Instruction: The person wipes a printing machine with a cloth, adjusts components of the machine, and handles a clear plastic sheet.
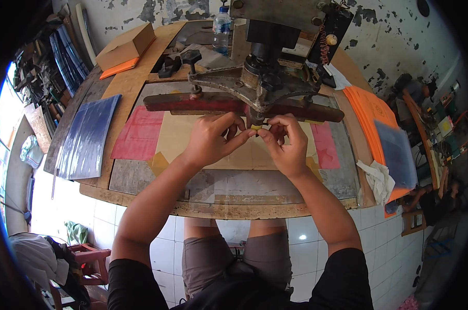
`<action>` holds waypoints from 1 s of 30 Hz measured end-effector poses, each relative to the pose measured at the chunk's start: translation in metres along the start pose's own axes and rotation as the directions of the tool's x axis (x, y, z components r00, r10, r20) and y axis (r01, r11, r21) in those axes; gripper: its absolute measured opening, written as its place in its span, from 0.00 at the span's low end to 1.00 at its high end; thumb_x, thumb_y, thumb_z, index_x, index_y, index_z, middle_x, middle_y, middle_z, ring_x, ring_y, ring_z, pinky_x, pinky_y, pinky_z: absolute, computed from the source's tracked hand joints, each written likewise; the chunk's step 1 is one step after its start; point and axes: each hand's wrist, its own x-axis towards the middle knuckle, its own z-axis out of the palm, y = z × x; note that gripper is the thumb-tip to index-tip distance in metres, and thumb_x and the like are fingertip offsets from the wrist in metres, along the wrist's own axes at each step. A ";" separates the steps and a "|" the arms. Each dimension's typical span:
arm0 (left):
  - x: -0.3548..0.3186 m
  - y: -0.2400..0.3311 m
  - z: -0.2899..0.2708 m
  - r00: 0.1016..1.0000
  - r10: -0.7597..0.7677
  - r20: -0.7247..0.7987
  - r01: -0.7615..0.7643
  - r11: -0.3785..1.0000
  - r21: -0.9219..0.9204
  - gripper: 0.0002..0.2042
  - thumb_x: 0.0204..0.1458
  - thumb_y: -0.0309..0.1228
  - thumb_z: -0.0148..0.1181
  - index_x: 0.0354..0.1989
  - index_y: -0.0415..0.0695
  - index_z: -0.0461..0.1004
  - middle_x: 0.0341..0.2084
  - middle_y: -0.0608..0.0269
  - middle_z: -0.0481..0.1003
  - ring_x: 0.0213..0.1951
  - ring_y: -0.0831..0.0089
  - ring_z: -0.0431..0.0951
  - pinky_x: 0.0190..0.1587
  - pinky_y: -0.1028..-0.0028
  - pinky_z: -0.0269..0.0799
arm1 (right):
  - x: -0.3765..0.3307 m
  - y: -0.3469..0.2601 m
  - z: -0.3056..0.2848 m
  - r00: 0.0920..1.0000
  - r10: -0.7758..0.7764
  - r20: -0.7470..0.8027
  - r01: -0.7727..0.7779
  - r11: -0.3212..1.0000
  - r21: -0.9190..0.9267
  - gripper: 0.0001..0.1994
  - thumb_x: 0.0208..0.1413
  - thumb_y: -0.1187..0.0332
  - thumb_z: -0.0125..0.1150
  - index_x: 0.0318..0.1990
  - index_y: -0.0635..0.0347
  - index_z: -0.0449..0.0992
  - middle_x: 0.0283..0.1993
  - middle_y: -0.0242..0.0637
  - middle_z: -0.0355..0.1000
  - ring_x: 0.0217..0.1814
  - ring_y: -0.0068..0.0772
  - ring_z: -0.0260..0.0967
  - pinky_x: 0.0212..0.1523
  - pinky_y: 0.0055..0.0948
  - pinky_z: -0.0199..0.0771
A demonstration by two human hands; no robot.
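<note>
My left hand [213,138] and my right hand [286,144] meet at the middle of the workbench, fingertips pinched together on a small yellow piece [256,127]. The piece sits right under the round head of a heavy metal press [259,77]. A dark red bar [192,102] runs across below the press arms, just beyond my fingers. Under my hands lies a tan cardboard sheet [192,139] with red sheets [140,133] on either side. Most of the yellow piece is hidden by my fingers.
A stack of glossy blue sheets [88,135] lies at the left. A cardboard box [125,46] stands at the back left, a water bottle [222,28] behind the press. Orange sheets [371,116], a blue stack [397,155] and a white rag [379,178] sit at the right.
</note>
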 end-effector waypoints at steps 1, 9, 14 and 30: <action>0.000 0.001 -0.001 1.000 0.000 -0.001 0.000 1.000 0.001 0.12 0.57 0.32 0.80 0.33 0.44 0.79 0.16 0.68 0.73 0.19 0.77 0.72 0.25 0.73 0.68 | 0.000 0.000 -0.001 1.000 -0.001 0.000 0.001 1.000 0.000 0.14 0.61 0.71 0.80 0.48 0.59 0.78 0.37 0.31 0.75 0.32 0.18 0.71 0.29 0.23 0.69; 0.000 0.002 -0.001 0.999 0.041 0.017 -0.041 0.999 0.034 0.10 0.54 0.30 0.78 0.32 0.44 0.80 0.17 0.66 0.74 0.18 0.74 0.75 0.24 0.71 0.68 | 0.002 0.003 -0.005 0.989 -0.129 0.071 0.131 0.991 -0.022 0.14 0.62 0.76 0.76 0.52 0.60 0.78 0.37 0.34 0.74 0.32 0.25 0.71 0.32 0.27 0.71; -0.002 0.001 -0.002 1.000 0.003 0.022 -0.003 1.000 0.017 0.09 0.55 0.29 0.77 0.32 0.43 0.79 0.19 0.65 0.76 0.18 0.75 0.75 0.24 0.71 0.70 | 0.004 0.000 -0.010 0.986 -0.138 0.095 0.144 0.988 -0.057 0.15 0.61 0.79 0.73 0.53 0.60 0.78 0.37 0.35 0.74 0.31 0.26 0.72 0.31 0.28 0.71; -0.007 0.003 0.010 0.931 -0.365 0.024 0.354 0.881 -0.313 0.14 0.62 0.34 0.76 0.32 0.40 0.79 0.19 0.67 0.78 0.22 0.85 0.73 0.26 0.75 0.67 | 0.002 -0.005 -0.009 0.932 -0.353 0.084 0.362 0.922 -0.136 0.15 0.61 0.77 0.75 0.55 0.59 0.86 0.36 0.33 0.77 0.31 0.27 0.76 0.27 0.30 0.75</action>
